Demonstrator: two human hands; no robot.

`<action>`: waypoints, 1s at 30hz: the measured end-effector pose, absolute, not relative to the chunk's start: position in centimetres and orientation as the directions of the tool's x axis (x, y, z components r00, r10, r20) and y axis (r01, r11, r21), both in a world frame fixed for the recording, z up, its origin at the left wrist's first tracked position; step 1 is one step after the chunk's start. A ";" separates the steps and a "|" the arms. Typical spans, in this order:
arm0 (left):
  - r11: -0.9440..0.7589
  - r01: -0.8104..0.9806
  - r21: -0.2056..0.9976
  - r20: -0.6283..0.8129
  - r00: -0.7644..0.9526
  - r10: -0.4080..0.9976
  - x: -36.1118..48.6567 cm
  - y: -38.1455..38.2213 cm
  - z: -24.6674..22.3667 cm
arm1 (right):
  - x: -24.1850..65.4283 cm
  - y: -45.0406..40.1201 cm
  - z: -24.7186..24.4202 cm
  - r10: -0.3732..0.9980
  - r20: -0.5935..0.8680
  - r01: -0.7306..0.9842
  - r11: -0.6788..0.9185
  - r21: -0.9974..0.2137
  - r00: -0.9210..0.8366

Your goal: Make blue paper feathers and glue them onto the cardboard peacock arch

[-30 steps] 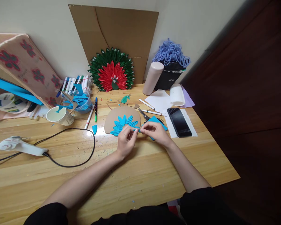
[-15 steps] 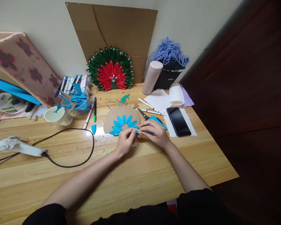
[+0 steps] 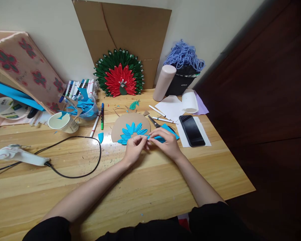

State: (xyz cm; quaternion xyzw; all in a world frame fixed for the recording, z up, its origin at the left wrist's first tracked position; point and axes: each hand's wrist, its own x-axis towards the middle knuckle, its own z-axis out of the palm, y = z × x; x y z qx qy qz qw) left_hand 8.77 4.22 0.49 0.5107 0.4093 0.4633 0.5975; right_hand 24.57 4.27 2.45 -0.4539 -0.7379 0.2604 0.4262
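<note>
My left hand and my right hand meet over the front right of a round brown cardboard piece. Between their closed fingertips is a small blue paper petal, mostly covered by the fingers. A fan of blue petals lies on the cardboard, just beyond my left hand. Blue paper lies behind my right hand, partly over a pair of black scissors. One loose blue petal rests on the table left of the cardboard.
A white glue gun with a looped black cord lies at left, near a paper cup and a tub of blue scraps. A phone is at right. Behind stand a red and green peacock craft and a pink bottle.
The fingertips of both hands have shifted slightly on the small petal, and my right fingers are a little more bent. The whole view has moved slightly; the other things stay put.
</note>
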 end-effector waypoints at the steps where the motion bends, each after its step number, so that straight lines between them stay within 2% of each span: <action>1: 0.043 -0.129 0.991 -0.012 0.232 0.973 8.8 4.2 0.6 | 24.4 4.2 2.5 0.904 0.378 0.432 0.428 -0.794 -0.201; 6: 0.036 -0.124 0.992 -0.006 0.235 0.972 8.8 4.1 0.7 | 24.0 4.1 2.4 0.939 0.329 0.373 0.342 -0.863 -0.099; 10: 0.054 -0.133 0.990 -0.021 0.238 0.971 8.8 4.1 0.6 | 23.7 3.9 2.2 0.942 0.331 0.366 0.325 -0.872 -0.048; 18: 0.046 -0.117 0.992 -0.014 0.257 0.966 8.8 3.9 0.5 | 24.5 4.1 2.3 0.938 0.338 0.373 0.341 -0.863 -0.076; 22: -0.010 -0.049 0.999 0.023 0.270 0.963 8.8 3.6 0.1 | 25.0 4.4 2.4 0.939 0.329 0.335 0.342 -0.878 -0.095; 25: -0.063 0.001 0.998 0.060 0.262 0.963 8.8 3.5 -0.2 | 25.0 4.5 2.3 0.959 0.267 0.273 0.282 -0.920 -0.091; 30: -0.126 0.082 0.989 0.106 0.208 0.972 8.8 3.5 -0.6 | 24.8 4.9 2.1 0.994 0.071 0.117 0.080 -0.990 -0.080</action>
